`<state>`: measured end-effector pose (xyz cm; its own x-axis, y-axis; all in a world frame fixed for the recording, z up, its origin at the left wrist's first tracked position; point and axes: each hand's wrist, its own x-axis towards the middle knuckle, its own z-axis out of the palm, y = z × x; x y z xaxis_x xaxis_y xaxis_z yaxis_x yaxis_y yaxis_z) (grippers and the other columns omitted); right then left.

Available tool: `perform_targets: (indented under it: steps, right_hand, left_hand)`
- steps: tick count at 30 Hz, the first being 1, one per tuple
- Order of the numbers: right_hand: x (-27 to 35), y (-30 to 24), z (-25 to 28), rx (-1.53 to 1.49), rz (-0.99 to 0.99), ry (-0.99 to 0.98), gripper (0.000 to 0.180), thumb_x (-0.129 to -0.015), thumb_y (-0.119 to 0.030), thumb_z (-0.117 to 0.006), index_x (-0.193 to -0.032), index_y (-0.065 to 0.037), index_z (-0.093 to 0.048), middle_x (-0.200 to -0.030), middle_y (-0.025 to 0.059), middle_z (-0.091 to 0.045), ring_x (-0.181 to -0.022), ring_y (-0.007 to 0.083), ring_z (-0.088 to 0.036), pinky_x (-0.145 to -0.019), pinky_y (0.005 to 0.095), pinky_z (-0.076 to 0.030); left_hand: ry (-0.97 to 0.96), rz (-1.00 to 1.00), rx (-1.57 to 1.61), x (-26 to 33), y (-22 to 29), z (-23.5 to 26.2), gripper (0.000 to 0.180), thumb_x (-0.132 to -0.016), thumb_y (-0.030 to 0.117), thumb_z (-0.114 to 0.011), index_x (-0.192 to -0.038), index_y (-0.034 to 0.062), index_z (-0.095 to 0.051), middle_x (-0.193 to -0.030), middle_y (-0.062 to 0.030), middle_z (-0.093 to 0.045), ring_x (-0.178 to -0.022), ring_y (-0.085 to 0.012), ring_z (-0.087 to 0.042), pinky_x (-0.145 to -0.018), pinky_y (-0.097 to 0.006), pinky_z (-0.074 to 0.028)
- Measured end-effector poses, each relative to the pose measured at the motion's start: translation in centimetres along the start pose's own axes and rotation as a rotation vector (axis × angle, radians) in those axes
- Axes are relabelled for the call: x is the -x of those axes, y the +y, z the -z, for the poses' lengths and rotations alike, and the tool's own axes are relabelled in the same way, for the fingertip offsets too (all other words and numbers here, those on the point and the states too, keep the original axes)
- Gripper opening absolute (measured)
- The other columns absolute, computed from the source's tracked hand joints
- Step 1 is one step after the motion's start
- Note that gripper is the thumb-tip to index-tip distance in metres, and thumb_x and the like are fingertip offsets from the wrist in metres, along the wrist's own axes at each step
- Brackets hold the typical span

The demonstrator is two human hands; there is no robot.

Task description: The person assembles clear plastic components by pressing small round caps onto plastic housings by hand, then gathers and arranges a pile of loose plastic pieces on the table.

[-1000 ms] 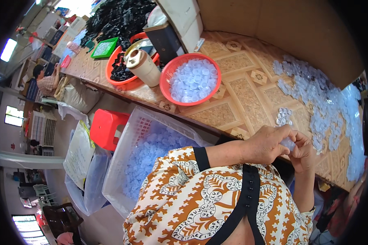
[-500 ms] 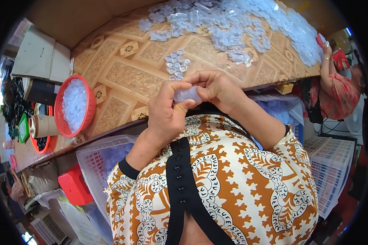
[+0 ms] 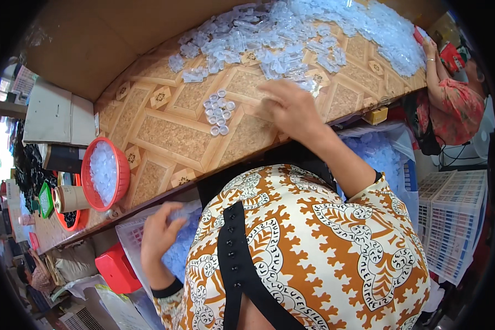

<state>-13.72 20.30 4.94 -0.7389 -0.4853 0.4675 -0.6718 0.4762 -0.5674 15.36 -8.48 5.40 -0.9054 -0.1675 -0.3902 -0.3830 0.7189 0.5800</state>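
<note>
My left hand (image 3: 160,237) hangs below the table's near edge, fingers apart and empty, over a lined crate (image 3: 131,234) of translucent plastic pieces (image 3: 182,250). Reaching over the tabletop, my right hand (image 3: 294,110) has its fingers stretched forward, slightly blurred, and nothing shows in them. A cluster of small round clear caps (image 3: 219,113) lies on the table just left of that hand. Beyond its fingertips spreads a large heap of clear plastic pieces (image 3: 269,41), some tube-shaped.
A red basket (image 3: 125,171) of translucent pieces stands at the table's left, beside a tape roll (image 3: 71,198). Another lined crate (image 3: 407,148) is under the table at right. A person in a red patterned top (image 3: 451,113) works at the far right. A red stool (image 3: 117,269) stands lower left.
My hands have parted from the translucent piece they held together. The left has dropped down and left over the crate; the right has moved forward over the table.
</note>
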Motion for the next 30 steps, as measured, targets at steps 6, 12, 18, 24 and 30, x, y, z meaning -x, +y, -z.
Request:
perform_targets:
  steps: [6,12,18,24,30]
  right_hand:
    - [-3.2,6.8,0.8,0.541,0.182,0.127,0.039,-0.077,-0.011,-0.075,-0.115,-0.012,-0.071,-0.119,0.0112,-0.068,-0.118,0.0288,-0.059,-0.097,0.0446,-0.043]
    - [-3.3,4.9,-0.6,0.450,0.099,-0.109,0.040,-0.075,-0.011,-0.076,-0.115,-0.012,-0.069,-0.116,0.0086,-0.069,-0.117,0.0287,-0.058,-0.098,0.0416,-0.040]
    - [-0.8,5.1,0.2,0.155,0.138,0.014,0.027,-0.076,0.000,-0.072,-0.101,-0.010,-0.071,-0.099,0.0074,-0.070,-0.098,0.0253,-0.064,-0.086,0.0369,-0.046]
    - [0.0,4.2,0.9,-0.597,-0.434,0.157,0.032,-0.083,-0.002,-0.073,-0.114,-0.008,-0.071,-0.087,0.0007,-0.068,-0.077,0.0094,-0.062,-0.069,0.0264,-0.051]
    - [0.1,2.3,1.8,-1.196,-0.543,0.029,0.025,-0.092,0.001,-0.067,-0.117,-0.001,-0.068,-0.100,0.0027,-0.066,-0.081,0.0062,-0.060,-0.073,0.0199,-0.054]
  left_hand:
    - [0.002,0.194,-0.337,3.7,0.6,0.1,0.048,-0.082,0.031,-0.078,-0.123,0.0093,-0.066,-0.104,-0.0195,-0.072,-0.087,-0.0359,-0.071,-0.078,-0.045,-0.054]
    - [0.085,-0.270,0.162,-2.6,8.2,0.3,0.051,-0.083,0.016,-0.078,-0.129,0.0029,-0.062,-0.095,-0.0205,-0.069,-0.071,-0.0286,-0.067,-0.068,-0.036,-0.052]
    - [0.031,-0.402,0.226,-10.1,14.8,-0.7,0.044,-0.087,0.013,-0.074,-0.129,0.0030,-0.063,-0.097,-0.0198,-0.069,-0.077,-0.0229,-0.066,-0.065,-0.035,-0.053]
    - [0.213,-0.465,0.533,-16.3,16.6,-4.9,0.062,-0.086,0.011,-0.075,-0.141,0.0001,-0.050,-0.126,-0.0216,-0.064,-0.090,-0.0228,-0.069,-0.075,-0.033,-0.057]
    - [0.385,-0.612,0.430,-18.5,20.4,-5.4,0.078,-0.083,0.011,-0.078,-0.149,0.0015,-0.038,-0.141,-0.0226,-0.051,-0.106,-0.0293,-0.065,-0.084,-0.036,-0.058]
